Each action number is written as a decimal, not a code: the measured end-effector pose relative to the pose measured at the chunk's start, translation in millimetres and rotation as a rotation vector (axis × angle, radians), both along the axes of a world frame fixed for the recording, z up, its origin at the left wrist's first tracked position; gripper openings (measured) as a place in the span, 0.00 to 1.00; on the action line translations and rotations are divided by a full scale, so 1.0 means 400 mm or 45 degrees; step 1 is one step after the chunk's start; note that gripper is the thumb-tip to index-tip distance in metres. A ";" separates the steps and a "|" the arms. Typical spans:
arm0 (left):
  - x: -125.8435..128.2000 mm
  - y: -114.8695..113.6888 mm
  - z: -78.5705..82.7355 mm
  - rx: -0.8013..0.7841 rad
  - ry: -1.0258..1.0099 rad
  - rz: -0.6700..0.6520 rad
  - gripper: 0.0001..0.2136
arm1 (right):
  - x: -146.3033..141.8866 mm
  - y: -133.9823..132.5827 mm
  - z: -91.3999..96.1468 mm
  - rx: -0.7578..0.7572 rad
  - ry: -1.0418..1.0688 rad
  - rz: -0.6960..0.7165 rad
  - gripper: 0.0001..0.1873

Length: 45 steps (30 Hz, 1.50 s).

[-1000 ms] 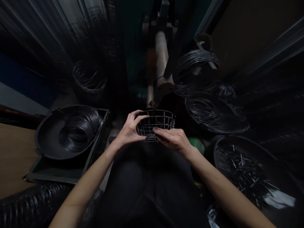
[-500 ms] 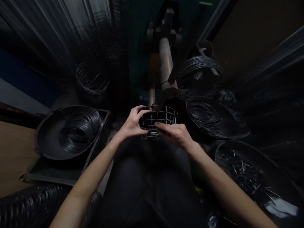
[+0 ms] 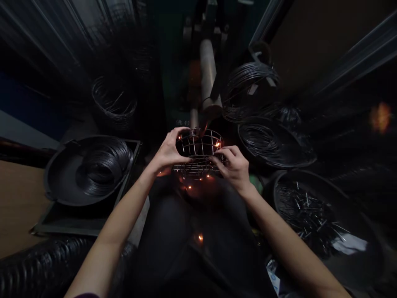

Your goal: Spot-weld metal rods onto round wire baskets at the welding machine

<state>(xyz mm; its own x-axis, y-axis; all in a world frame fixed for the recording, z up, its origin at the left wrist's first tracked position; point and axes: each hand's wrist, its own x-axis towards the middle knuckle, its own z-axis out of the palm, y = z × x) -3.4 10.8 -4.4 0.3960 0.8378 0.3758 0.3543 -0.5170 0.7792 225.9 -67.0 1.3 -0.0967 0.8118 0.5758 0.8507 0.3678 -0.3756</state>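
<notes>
A small round wire basket [image 3: 198, 151] is held between both hands, just under the tip of a machine's metal arm [image 3: 208, 78]. My left hand [image 3: 169, 153] grips its left rim with curled fingers. My right hand [image 3: 234, 165] grips the right side, fingers wrapped on the wires. Orange sparks glow on the basket's wires and fall below it toward my dark-clothed lap [image 3: 198, 238].
A dark pan holding wire rings [image 3: 102, 165] sits on a tray at the left. Coils of wire rings [image 3: 266, 142] lie at the right and a wire coil [image 3: 113, 101] at the back left. A round bin of short wire pieces [image 3: 310, 215] stands lower right.
The basket has risen up against the machine's tip, and sparks now fly from it. My right hand has shifted from the front to the basket's right side.
</notes>
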 end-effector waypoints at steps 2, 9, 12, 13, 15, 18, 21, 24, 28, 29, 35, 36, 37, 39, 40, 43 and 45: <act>0.003 0.018 -0.005 -0.008 -0.040 -0.010 0.40 | -0.002 0.012 0.002 -0.021 0.049 -0.054 0.12; 0.003 0.070 -0.020 0.040 -0.113 -0.042 0.41 | -0.015 0.060 0.020 -0.118 0.145 -0.071 0.12; 0.001 0.083 -0.022 0.050 -0.155 -0.079 0.43 | -0.018 0.062 0.018 -0.149 0.156 -0.099 0.11; 0.002 0.091 -0.022 0.037 -0.163 -0.078 0.43 | -0.019 0.068 0.017 -0.162 0.161 -0.118 0.10; 0.007 0.113 -0.021 -0.007 -0.173 -0.066 0.45 | -0.021 0.090 0.018 -0.191 0.177 -0.156 0.10; 0.016 0.151 -0.014 -0.082 -0.195 -0.061 0.47 | -0.027 0.138 0.025 -0.229 0.200 -0.179 0.10; 0.011 0.170 -0.017 -0.138 -0.220 -0.072 0.49 | -0.025 0.161 0.040 -0.240 0.187 -0.196 0.13; -0.018 0.153 -0.056 -0.159 -0.212 -0.047 0.55 | 0.009 0.109 0.060 -0.181 0.204 -0.266 0.20; -0.068 0.102 -0.156 -0.438 -0.298 -0.008 0.59 | 0.085 -0.073 0.061 -0.343 0.258 -0.261 0.28; -0.074 0.092 -0.180 -0.522 -0.350 -0.001 0.60 | 0.102 -0.125 0.049 -0.441 0.250 -0.250 0.29; -0.081 0.064 -0.222 -0.425 -0.525 0.158 0.55 | 0.174 -0.340 -0.128 -1.001 0.238 -0.024 0.21; -0.087 0.055 -0.213 -0.365 -0.500 0.154 0.54 | 0.182 -0.354 -0.152 -1.029 0.255 0.017 0.19; -0.094 0.042 -0.200 -0.297 -0.460 0.136 0.52 | 0.188 -0.362 -0.167 -1.040 0.293 0.035 0.18; -0.107 0.005 -0.169 -0.139 -0.366 0.085 0.50 | 0.183 -0.358 -0.163 -1.025 0.445 -0.008 0.17; -0.110 -0.016 -0.151 -0.059 -0.316 0.062 0.49 | 0.171 -0.347 -0.144 -1.011 0.542 -0.043 0.19; -0.090 -0.076 -0.092 0.136 -0.080 0.014 0.44 | 0.103 -0.278 -0.046 -1.003 0.740 -0.023 0.28; -0.061 -0.101 -0.057 0.210 0.149 -0.021 0.40 | 0.047 -0.208 0.017 -1.057 0.695 0.129 0.24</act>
<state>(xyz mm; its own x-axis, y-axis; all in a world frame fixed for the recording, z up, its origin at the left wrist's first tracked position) -27.9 -29.7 -27.3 0.4583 0.7616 0.4582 0.4279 -0.6409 0.6373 244.7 -150.4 8.1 -0.0794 0.9797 -0.1841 0.4638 -0.1272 -0.8768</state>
